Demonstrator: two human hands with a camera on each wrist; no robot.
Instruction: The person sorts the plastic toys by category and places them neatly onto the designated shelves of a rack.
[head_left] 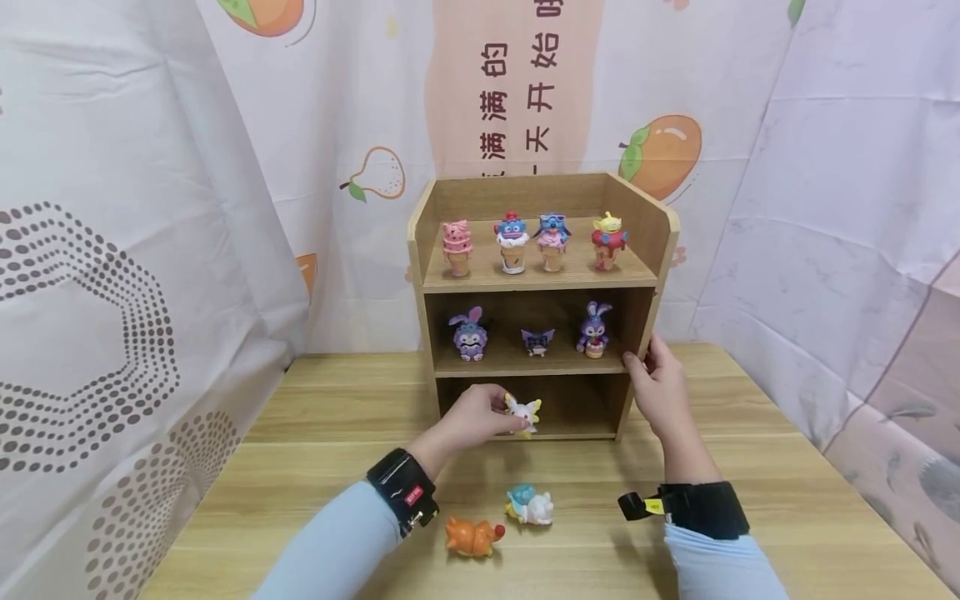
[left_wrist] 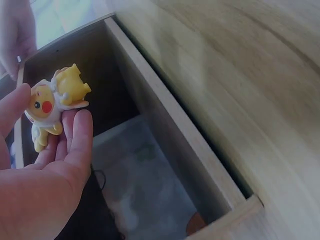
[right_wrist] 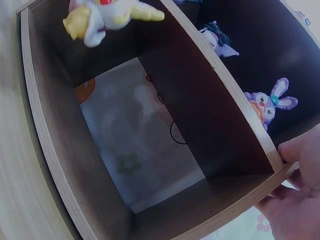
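My left hand [head_left: 480, 414] pinches a small yellow-and-white figurine [left_wrist: 54, 100] with wing-like ears and red cheeks, between thumb and fingers. It hangs at the opening of the bottom compartment of a wooden shelf [head_left: 532, 367]. My right hand [head_left: 660, 385] grips the shelf's right side panel near the middle board, thumb in front and fingers round the outside, as the right wrist view shows. On the table before the shelf lie an orange figurine [head_left: 474, 537] with a red nose and a white figurine with a turquoise part [head_left: 529, 505], both on their sides.
On the top board stand several ice-cream-cone figurines [head_left: 512, 243]. The middle compartment holds a purple rabbit figurine [head_left: 470, 334] at left, a small dark-purple one [head_left: 537, 341] and another purple rabbit [head_left: 594, 330] at right. A printed curtain [head_left: 360, 275] hangs behind the wooden table [head_left: 337, 417].
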